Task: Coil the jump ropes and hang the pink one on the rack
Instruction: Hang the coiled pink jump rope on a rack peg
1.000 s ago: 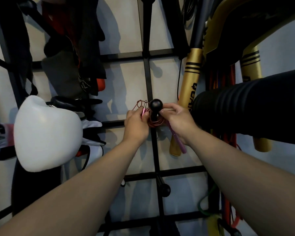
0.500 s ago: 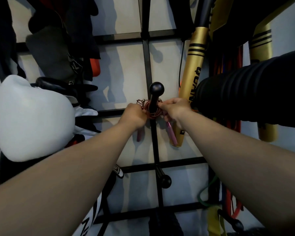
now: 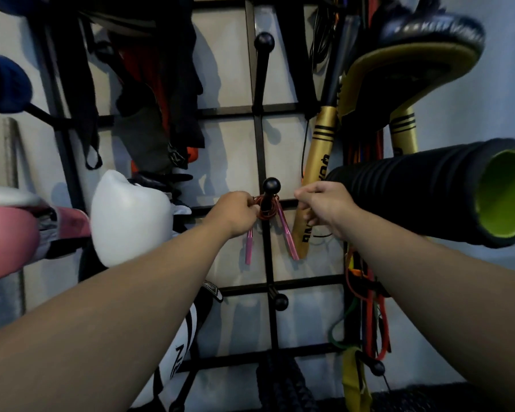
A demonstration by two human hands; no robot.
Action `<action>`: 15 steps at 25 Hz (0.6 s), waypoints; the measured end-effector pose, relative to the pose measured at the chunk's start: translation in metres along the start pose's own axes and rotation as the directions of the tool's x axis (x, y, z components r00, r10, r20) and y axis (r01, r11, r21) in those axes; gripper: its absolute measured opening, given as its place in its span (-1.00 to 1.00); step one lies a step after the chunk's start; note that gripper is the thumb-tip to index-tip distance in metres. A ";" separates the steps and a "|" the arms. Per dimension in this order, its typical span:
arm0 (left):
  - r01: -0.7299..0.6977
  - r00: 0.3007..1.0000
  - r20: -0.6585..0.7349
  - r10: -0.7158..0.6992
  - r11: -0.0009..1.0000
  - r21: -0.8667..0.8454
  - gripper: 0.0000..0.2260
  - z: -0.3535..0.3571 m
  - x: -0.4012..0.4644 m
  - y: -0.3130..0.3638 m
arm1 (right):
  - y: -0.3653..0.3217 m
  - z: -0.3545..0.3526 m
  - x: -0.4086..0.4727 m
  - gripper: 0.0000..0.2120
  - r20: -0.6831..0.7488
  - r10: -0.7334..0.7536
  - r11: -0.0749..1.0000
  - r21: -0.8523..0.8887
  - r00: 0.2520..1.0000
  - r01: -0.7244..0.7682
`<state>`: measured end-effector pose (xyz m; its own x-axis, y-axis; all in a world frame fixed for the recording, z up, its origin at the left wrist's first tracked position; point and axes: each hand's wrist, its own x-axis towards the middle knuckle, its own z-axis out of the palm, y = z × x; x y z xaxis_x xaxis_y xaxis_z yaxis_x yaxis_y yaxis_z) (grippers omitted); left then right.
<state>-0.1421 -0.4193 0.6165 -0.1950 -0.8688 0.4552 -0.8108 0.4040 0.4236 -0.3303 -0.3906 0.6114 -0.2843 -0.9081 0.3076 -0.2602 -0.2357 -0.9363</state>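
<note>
Although the rope (image 3: 267,207) is small and thin, it is already on the rack (image 3: 261,150): its reddish coil sits around the stem of the peg (image 3: 271,185), under the round knob, and the two pink handles (image 3: 287,234) hang down from it, one on each side of the vertical bar. I judge that the rope is light and soft, so the coil has no stiffness of its own and can open or slip if it is released carelessly. The handles look rigid and smooth, and their weight probably pulls the loops down. The safest place to take hold seems to be the bundle of loops itself, close to the peg, not the handles.

The left hand (image 3: 235,214) touches the coil on its left side, and its grip is closed on the loops there. The right hand (image 3: 321,208) is just beside the coil but apart from it; its fingers are curled and half closed, and I see nothing between them.

There is no true container here. The rack holds many other things: a white glove (image 3: 130,215) to the left, a gold pad (image 3: 315,179) and a black roller (image 3: 422,188) to the right, and bands (image 3: 369,316) hanging lower right. The peg below (image 3: 280,301) holds nothing.
</note>
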 end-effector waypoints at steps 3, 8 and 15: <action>-0.016 1.000 -0.009 0.016 1.000 0.006 -0.75 -0.027 -0.047 0.017 | -0.030 -0.022 -0.046 -0.86 0.033 -0.059 0.995 -0.073 0.998 0.062; -0.061 0.998 -0.036 0.061 0.998 -0.009 -0.81 -0.073 -0.134 0.049 | -0.082 -0.063 -0.149 -0.89 0.103 -0.141 0.976 -0.150 0.985 0.155; -0.251 0.968 -0.038 0.248 0.962 -0.105 -0.84 -0.126 -0.258 0.132 | -0.145 -0.125 -0.294 -0.93 0.136 -0.280 0.882 -0.355 0.950 0.310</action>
<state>-0.1292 -0.1055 0.6533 -0.3689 -0.7301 0.5753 -0.6732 0.6366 0.3762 -0.3244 -0.0466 0.6784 -0.0717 -0.8443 0.5311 -0.6449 -0.3670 -0.6704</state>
